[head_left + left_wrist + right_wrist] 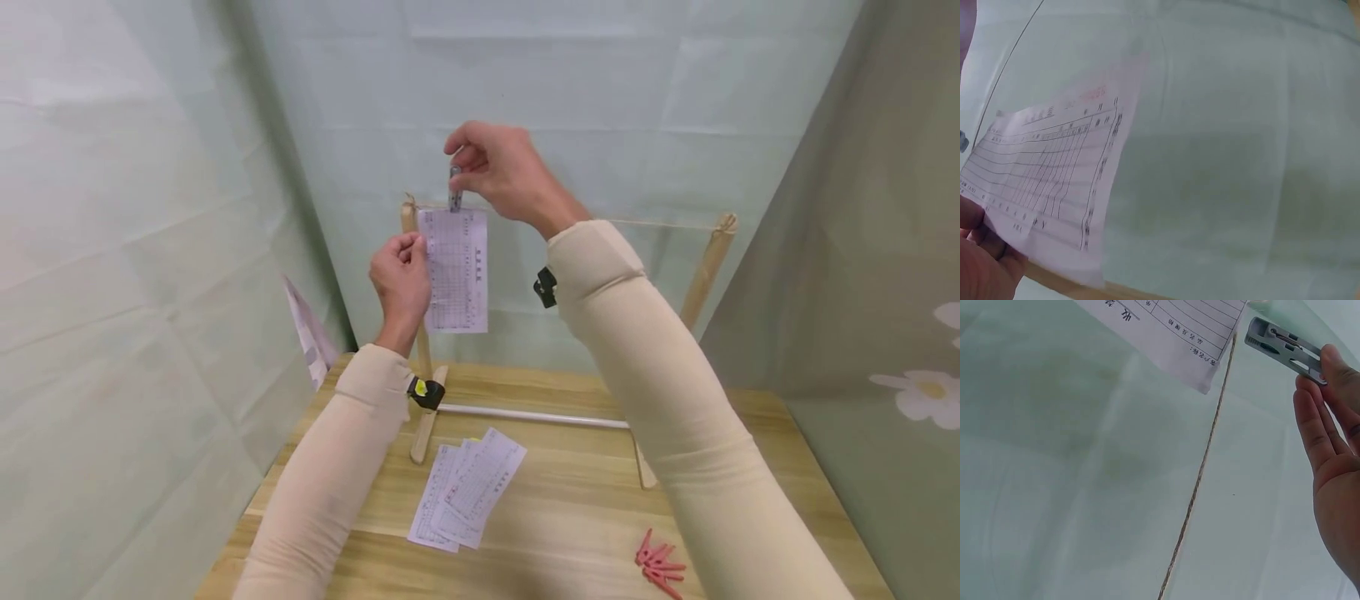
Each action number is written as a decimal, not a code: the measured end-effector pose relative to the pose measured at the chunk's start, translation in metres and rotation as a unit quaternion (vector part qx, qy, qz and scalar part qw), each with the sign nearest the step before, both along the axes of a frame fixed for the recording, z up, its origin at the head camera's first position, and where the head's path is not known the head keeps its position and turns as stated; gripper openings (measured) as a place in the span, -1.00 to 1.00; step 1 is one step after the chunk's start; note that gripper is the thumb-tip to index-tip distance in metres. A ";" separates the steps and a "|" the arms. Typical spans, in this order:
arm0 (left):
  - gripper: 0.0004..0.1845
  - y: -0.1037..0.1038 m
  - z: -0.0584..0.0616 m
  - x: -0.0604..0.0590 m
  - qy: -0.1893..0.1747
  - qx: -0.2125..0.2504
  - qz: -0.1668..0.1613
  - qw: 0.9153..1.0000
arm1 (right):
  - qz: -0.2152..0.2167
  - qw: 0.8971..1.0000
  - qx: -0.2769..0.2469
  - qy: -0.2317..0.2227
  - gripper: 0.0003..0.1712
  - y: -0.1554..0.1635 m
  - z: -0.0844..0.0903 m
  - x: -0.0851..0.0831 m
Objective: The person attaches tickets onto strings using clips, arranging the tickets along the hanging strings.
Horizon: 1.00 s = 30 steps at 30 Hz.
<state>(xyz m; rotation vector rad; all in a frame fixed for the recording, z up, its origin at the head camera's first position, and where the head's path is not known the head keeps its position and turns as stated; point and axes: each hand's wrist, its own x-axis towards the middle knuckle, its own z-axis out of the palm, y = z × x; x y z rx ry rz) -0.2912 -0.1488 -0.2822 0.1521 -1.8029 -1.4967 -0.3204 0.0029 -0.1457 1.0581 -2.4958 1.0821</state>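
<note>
A printed paper form (457, 271) hangs from a thin string (660, 222) stretched between two wooden posts, close to the left post (408, 218). A grey clothes peg (454, 187) sits on the form's top edge at the string. My right hand (459, 162) pinches the peg from above. In the right wrist view the peg (1285, 349) sticks out beside the string (1200, 475) and the form's corner (1172, 331). My left hand (411, 247) pinches the form's left edge at mid height; in the left wrist view the form (1054, 181) lies over my fingers (985, 259).
A loose stack of similar forms (468, 496) lies on the wooden table (570, 525) in front of the rack's white base rod (532, 415). Several red pegs (658, 567) lie at the front right. Another sheet (307, 333) hangs by the left curtain. Cloth walls surround the table.
</note>
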 end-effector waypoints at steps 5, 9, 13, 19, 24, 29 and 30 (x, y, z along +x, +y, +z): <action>-0.80 0.005 -0.003 -0.001 0.013 0.020 -0.001 1.000 | -0.010 1.000 0.012 0.004 -0.63 0.000 0.000 -0.002; -0.79 0.006 -0.004 -0.002 0.013 0.024 0.003 1.000 | -0.015 1.000 0.020 0.007 -0.62 0.000 0.000 -0.002; -0.78 0.009 -0.003 -0.002 0.012 0.032 0.001 0.999 | -0.020 0.999 0.028 0.015 -0.62 0.001 0.000 -0.003; -0.77 0.014 -0.002 0.001 -0.008 0.038 -0.010 0.999 | -0.026 0.999 0.034 0.018 -0.61 0.003 0.000 -0.003; -0.76 0.014 0.000 0.001 -0.014 0.033 -0.007 0.999 | -0.028 0.999 0.041 0.021 -0.62 0.004 0.002 -0.002; -0.76 0.013 0.000 0.000 -0.012 0.031 -0.007 0.999 | -0.027 0.998 0.048 0.005 -0.62 0.001 0.000 -0.001; -0.75 0.013 0.000 0.000 -0.011 0.031 -0.009 0.999 | -0.026 0.998 0.049 0.005 -0.62 0.000 0.000 -0.002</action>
